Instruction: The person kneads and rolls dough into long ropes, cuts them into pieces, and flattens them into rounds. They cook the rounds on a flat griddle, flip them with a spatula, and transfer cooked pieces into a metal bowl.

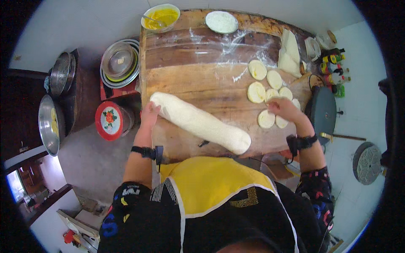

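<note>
A long, thick roll of pale dough (202, 123) lies slantwise on a wooden board (190, 76). My left hand (150, 114) is at its left end, fingertips and thumb on the dough. Over a group of flat round dough pieces (256, 92) at the board's right side is my right hand (283, 109). It is slightly blurred and covers some of the rounds. Whether its fingers pinch one, I cannot tell. Yellowish marks show on a few rounds.
At the board's far edge stand a bowl of yellow paste (161, 17) with a spoon and a bowl of white flour (221, 22). A folded cloth (289, 52) lies far right, near several bottles (332, 68). A dark round appliance (322, 110) stands beside the board's right edge.
</note>
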Demonstrator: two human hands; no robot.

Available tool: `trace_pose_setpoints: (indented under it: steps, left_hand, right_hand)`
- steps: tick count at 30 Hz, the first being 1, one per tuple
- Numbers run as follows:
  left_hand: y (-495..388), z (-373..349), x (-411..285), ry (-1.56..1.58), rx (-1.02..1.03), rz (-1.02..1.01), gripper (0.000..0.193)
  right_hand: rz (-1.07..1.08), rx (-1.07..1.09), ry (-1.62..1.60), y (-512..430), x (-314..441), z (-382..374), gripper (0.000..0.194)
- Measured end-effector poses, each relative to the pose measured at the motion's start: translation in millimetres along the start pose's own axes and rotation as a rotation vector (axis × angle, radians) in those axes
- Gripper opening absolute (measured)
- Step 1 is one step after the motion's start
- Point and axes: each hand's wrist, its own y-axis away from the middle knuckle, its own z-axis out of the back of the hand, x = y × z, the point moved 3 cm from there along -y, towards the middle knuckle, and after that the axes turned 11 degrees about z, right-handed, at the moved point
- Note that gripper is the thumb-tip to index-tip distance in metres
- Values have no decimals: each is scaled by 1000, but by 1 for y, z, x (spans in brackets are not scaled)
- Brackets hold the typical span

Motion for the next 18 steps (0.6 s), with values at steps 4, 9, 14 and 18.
trace_pose_setpoints:
  steps: [4, 9, 14, 18]
  left_hand:
    - [3, -9, 10, 25, -107, 70, 56]
    - [35, -6, 43, 257, -169, 207, 48]
    - [85, 7, 99, 262, -131, 291, 37]
    - [111, 17, 136, 294, -107, 413, 36]
  right_hand:
    - [161, -219, -276, -146, 0, 84, 22]
    - [200, -397, -153, -317, -14, 116, 23]
    - [57, -364, 125, -415, -43, 97, 49]
    - [48, -242, 276, -456, -57, 86, 61]
